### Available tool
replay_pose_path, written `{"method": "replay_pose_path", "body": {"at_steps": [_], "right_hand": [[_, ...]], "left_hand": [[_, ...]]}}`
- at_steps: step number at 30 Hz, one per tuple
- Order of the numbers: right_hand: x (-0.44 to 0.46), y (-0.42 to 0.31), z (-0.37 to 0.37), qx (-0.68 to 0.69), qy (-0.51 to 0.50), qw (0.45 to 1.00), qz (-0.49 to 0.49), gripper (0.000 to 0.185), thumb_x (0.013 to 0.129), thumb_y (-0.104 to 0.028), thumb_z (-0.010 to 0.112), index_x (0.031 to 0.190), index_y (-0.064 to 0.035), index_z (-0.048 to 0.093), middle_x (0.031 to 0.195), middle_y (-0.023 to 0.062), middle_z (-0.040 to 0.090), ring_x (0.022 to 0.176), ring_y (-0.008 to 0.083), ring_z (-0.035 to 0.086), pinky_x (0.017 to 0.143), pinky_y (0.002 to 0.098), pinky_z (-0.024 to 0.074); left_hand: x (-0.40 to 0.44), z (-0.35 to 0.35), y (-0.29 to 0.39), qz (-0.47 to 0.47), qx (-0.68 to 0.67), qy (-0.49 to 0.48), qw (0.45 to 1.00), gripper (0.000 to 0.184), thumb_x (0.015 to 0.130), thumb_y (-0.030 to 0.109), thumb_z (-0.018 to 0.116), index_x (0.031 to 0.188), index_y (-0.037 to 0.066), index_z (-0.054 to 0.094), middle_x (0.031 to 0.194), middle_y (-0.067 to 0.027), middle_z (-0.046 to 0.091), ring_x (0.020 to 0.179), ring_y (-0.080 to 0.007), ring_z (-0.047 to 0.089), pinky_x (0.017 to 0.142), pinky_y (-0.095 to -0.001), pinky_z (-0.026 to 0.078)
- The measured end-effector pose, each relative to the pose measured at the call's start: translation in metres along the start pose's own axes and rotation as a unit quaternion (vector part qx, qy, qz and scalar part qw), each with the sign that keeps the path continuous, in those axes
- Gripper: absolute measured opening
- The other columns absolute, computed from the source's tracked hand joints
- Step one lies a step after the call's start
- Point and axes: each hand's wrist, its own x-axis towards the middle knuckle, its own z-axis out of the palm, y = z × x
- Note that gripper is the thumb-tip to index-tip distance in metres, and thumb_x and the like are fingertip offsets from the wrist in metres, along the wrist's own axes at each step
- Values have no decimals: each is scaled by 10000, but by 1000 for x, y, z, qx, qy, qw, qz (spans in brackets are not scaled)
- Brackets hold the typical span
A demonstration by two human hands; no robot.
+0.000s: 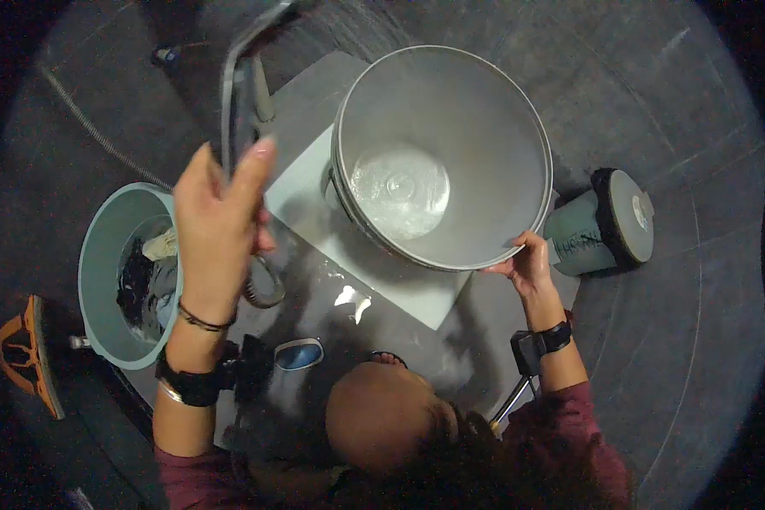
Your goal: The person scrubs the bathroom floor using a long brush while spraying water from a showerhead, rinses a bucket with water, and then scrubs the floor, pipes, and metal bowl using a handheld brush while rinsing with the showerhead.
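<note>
My left hand (217,217) is closed around the handle of a hand shower (231,81), blurred by motion, whose head points toward the top of the view. Water streaks spread from the head. Below the hand a loop of shower hose (265,287) shows. A large round grey bucket (484,170) is tilted, its mouth toward me, with a wet, shiny bottom. My right hand (525,265) grips the bucket's rim at its lower right. Beneath the bucket lies a white board (425,306).
On the left stands a pale green tub (89,272) with wet cloths inside. An orange scrub brush (27,353) lies beyond it. A lidded green bin (582,234) with dark lettering is at right. Puddles shine on the grey floor near a blue-topped oval object (299,354).
</note>
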Motion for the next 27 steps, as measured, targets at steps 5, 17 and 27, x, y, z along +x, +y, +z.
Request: {"method": "replay_pose_path", "body": {"at_steps": [5,17,27], "right_hand": [[-3,-14,18,39,2,998,55,500,661,-179,401,1015,162,309,980,311,468,743,471,546,602,483,534],[-99,-50,-16,-25,160,986,-22,548,627,-187,445,1101,70,344,1044,235,442,848,421,532,560,475,542],[-173,-119,-3,-283,199,938,-2,518,747,-341,490,1110,17,402,969,170,522,731,279,589,408,316,519]], "left_hand": [[-8,-51,-13,-35,4,91,995,236,817,287,537,742,74,465,494,16,409,332,-46,366,298,-173,280],[-51,-154,-76,-114,92,118,982,198,827,241,518,782,56,463,489,27,372,319,-43,343,273,-193,270],[-74,-149,-97,-144,62,-11,988,232,781,203,583,887,22,485,569,0,461,367,-53,391,290,-188,302]]}}
